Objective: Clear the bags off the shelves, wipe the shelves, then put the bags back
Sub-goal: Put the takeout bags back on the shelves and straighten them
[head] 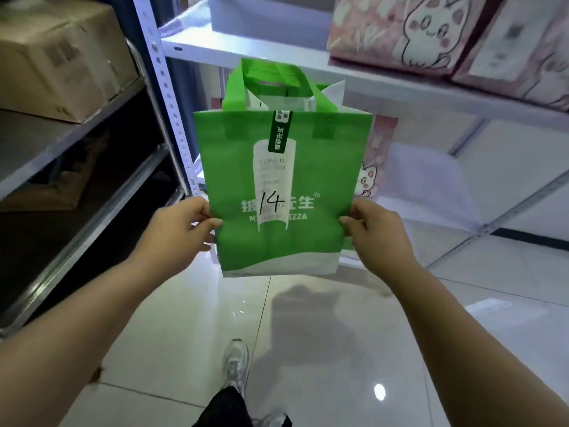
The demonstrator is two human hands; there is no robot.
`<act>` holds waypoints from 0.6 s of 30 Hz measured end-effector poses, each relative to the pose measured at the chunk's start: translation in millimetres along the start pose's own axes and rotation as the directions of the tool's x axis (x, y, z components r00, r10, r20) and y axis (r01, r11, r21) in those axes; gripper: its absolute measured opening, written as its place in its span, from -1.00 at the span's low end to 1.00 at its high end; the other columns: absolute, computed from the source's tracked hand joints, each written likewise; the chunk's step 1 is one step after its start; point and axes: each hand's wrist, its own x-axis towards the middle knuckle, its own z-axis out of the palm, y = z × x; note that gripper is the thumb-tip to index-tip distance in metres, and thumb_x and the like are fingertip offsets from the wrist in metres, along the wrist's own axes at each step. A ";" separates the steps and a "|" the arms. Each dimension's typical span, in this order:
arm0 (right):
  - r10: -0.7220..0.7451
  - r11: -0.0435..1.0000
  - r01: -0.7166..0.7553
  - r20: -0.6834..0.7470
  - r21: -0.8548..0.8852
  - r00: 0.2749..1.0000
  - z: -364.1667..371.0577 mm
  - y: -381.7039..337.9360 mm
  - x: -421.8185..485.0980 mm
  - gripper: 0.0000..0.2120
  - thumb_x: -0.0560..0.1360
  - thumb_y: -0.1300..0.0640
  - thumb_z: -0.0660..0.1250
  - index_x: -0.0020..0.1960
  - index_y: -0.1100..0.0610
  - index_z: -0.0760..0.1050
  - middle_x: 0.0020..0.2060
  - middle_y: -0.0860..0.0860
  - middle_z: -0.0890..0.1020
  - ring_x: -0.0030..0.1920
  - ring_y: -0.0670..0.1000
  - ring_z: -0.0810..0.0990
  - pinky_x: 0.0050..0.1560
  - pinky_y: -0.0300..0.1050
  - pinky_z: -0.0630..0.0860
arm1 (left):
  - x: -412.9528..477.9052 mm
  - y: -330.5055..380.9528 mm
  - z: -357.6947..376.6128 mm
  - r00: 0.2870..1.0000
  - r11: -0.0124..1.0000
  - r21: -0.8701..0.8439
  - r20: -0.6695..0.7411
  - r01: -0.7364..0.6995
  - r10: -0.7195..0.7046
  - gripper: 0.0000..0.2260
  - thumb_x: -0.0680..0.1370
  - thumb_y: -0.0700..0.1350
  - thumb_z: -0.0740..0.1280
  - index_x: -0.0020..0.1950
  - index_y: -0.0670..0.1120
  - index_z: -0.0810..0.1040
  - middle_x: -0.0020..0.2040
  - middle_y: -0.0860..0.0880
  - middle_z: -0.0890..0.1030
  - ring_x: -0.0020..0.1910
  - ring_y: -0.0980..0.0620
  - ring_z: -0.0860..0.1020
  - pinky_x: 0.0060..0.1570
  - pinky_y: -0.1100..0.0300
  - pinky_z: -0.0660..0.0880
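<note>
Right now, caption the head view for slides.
Left hand and right hand grip green bag 14 before white shelf.

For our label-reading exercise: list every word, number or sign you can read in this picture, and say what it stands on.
"14": handwritten on the receipt stuck to the green bag.
"IZZA", its start covered: printed on the green bag.
"生" with ®: printed on the green bag.
Dark seal strip: Chinese characters, too blurred to be sure.
Receipt print, cardboard box label: too blurred.

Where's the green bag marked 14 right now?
Centre of the head view: the green bag is held off the floor, left hand and right hand pinching its side edges, in front of the white shelf.
</note>
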 end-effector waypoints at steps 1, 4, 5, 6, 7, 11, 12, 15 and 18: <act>-0.030 1.000 0.030 -0.023 -0.007 0.999 -10.0 -8.8 2.9 -0.86 0.52 0.18 0.25 -0.20 0.04 0.45 -0.30 0.01 0.60 -0.30 0.05 0.54 -0.31 -0.16 0.45 | 0.3 12.1 -7.0 0.999 1.000 0.000 -0.018 -0.029 0.029 -0.86 0.51 -0.25 0.33 -0.20 -0.04 0.53 -0.19 -0.04 0.67 -0.30 0.06 0.67 -0.28 0.12 0.59; -0.109 0.994 0.109 -0.058 -0.005 0.992 -36.4 -33.8 15.1 -0.91 0.53 0.20 0.25 -0.13 0.09 0.50 -0.23 0.05 0.63 -0.24 0.08 0.58 -0.24 -0.03 0.52 | 3.3 44.9 -26.4 0.992 0.995 -0.006 -0.079 -0.104 0.103 -0.86 0.51 -0.26 0.34 -0.21 -0.05 0.54 -0.25 -0.02 0.68 -0.33 0.07 0.66 -0.25 0.02 0.62; -0.125 0.992 0.126 -0.075 0.003 0.989 -44.3 -42.3 20.0 -0.92 0.53 0.20 0.25 -0.07 0.12 0.53 -0.18 0.06 0.65 -0.20 0.09 0.60 -0.18 0.02 0.55 | 5.1 55.6 -32.6 0.986 0.991 -0.004 -0.097 -0.136 0.135 -0.86 0.51 -0.26 0.34 -0.20 -0.05 0.55 -0.26 -0.02 0.68 -0.33 0.07 0.66 -0.25 0.00 0.63; -0.142 0.989 0.144 -0.095 0.012 0.985 -51.3 -50.3 24.8 -0.91 0.53 0.20 0.26 -0.03 0.13 0.54 -0.14 0.07 0.66 -0.18 0.09 0.60 -0.13 0.03 0.56 | 7.2 65.0 -38.8 0.980 0.986 -0.003 -0.114 -0.164 0.163 -0.86 0.51 -0.26 0.34 -0.20 -0.04 0.55 -0.26 -0.01 0.68 -0.33 0.08 0.66 -0.26 -0.01 0.63; -0.161 0.986 0.164 -0.112 0.014 0.981 -57.6 -58.4 30.1 -0.90 0.53 0.20 0.26 -0.02 0.14 0.54 -0.14 0.06 0.66 -0.18 0.09 0.60 -0.12 0.03 0.56 | 10.0 74.2 -45.3 0.974 0.982 -0.004 -0.130 -0.188 0.186 -0.86 0.51 -0.25 0.34 -0.19 -0.03 0.56 -0.27 -0.01 0.68 -0.33 0.08 0.67 -0.28 -0.01 0.63; -0.227 0.973 0.232 -0.168 0.011 0.959 -79.7 -90.4 54.0 -0.92 0.53 0.19 0.25 -0.08 0.13 0.52 -0.22 0.02 0.63 -0.25 0.05 0.58 -0.16 0.00 0.56 | 29.9 108.9 -72.6 0.947 0.962 0.009 -0.175 -0.271 0.269 -0.83 0.51 -0.25 0.35 -0.19 0.01 0.57 -0.26 0.00 0.68 -0.30 0.01 0.67 -0.28 0.04 0.63; -0.239 0.969 0.246 -0.178 0.016 0.955 -84.7 -98.0 61.2 -0.92 0.53 0.19 0.25 -0.09 0.11 0.52 -0.23 0.02 0.63 -0.26 0.04 0.58 -0.17 -0.01 0.56 | 36.3 117.0 -79.2 0.939 0.956 0.007 -0.187 -0.293 0.289 -0.82 0.51 -0.26 0.35 -0.19 0.01 0.57 -0.27 0.00 0.68 -0.31 0.00 0.67 -0.28 0.02 0.62; -0.292 0.953 0.302 -0.218 0.014 0.931 -96.7 -121.1 83.4 -0.88 0.54 0.18 0.26 -0.16 0.01 0.47 -0.27 -0.04 0.60 -0.28 0.00 0.58 -0.22 -0.06 0.55 | 56.8 138.6 -97.5 0.899 0.928 0.056 -0.229 -0.370 0.372 -0.80 0.50 -0.27 0.36 -0.21 0.02 0.56 -0.28 0.07 0.67 -0.36 0.06 0.65 -0.36 0.07 0.63; -0.332 0.939 0.345 -0.270 0.001 0.904 -103.2 -140.4 106.1 -0.81 0.53 0.20 0.26 -0.22 -0.01 0.42 -0.31 -0.08 0.57 -0.29 0.02 0.58 -0.24 -0.03 0.57 | 81.4 155.0 -113.9 0.869 0.906 0.090 -0.257 -0.414 0.422 -0.78 0.49 -0.27 0.37 -0.20 0.06 0.55 -0.28 0.09 0.65 -0.37 0.09 0.65 -0.39 0.10 0.62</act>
